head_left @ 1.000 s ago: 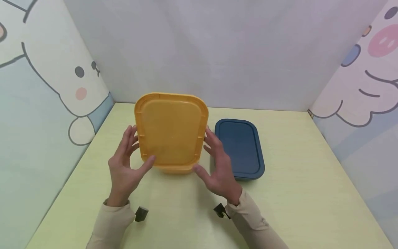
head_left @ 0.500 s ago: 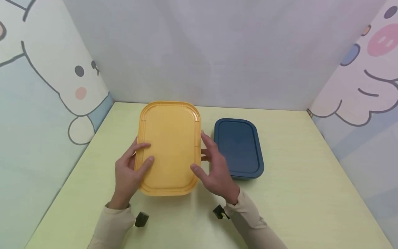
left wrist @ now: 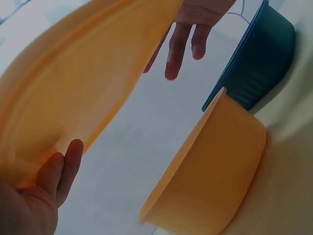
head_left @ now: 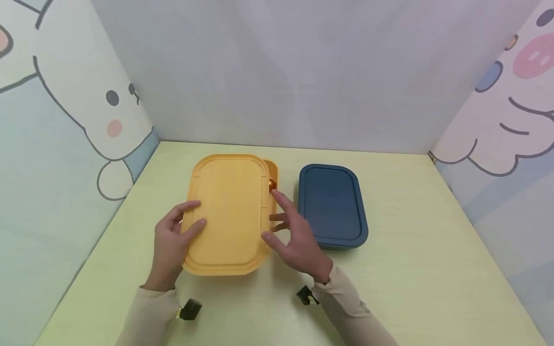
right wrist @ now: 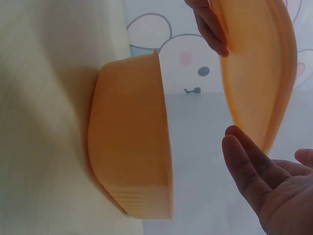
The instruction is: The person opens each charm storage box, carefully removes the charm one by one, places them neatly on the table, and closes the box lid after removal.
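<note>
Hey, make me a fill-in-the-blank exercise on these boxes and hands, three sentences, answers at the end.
1. The hand with its forefinger over the yellow lid is the ____ one.
2. In the head view, the blue box stands to the ____ of the yellow box.
3. Of the two boxes, only the ____ one is open.

Missing words: left; right; yellow.

The yellow lid (head_left: 229,211) is rectangular, with rounded corners and a stepped border. It is detached and held above the yellow box (right wrist: 129,142), offset to the left; a strip of the interior shows on the right. The left hand (head_left: 169,245) grips the lid's left edge, thumb on the upper face. The right hand (head_left: 300,242) is at the right edge; contact cannot be confirmed. The box stands upright on the table (head_left: 411,264). A shiny copper-coloured object (head_left: 271,185) is partly visible inside
</note>
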`<action>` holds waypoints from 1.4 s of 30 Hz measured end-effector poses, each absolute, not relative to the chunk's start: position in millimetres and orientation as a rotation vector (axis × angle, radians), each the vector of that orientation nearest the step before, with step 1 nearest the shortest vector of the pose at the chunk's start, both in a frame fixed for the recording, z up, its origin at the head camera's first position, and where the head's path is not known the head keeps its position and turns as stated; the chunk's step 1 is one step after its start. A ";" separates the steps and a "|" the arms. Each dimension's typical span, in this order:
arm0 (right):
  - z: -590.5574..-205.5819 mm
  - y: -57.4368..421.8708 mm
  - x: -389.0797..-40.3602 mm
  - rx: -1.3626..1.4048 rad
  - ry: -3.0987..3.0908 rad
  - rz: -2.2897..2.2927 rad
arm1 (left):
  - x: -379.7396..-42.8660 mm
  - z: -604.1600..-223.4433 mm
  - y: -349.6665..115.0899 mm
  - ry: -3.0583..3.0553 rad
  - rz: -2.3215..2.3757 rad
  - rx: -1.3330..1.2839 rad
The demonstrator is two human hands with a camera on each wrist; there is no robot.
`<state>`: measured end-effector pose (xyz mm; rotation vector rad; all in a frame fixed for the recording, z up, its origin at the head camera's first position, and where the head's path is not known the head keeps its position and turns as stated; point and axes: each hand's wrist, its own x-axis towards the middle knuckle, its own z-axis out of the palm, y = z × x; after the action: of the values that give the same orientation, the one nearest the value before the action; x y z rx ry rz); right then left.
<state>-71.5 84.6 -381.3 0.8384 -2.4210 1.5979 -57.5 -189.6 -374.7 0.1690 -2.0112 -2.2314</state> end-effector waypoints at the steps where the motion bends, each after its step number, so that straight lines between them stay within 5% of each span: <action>1: -382.1 84.9 -71.5 0.835 -2.426 1.592 | -57.5 -375.6 -193.4 -2.008 -2.232 0.188; 21: -397.6 125.2 -61.6 0.744 -2.351 1.487 | -70.2 -419.6 -342.3 -2.076 -2.192 0.237; 42: -412.5 129.6 -57.4 0.743 -2.341 1.524 | -110.1 -446.0 -361.3 -2.828 -1.424 0.210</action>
<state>-57.4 129.6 -412.5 0.7430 -2.3409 1.5240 -110.1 -361.3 -446.0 0.2100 -2.8280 -1.4244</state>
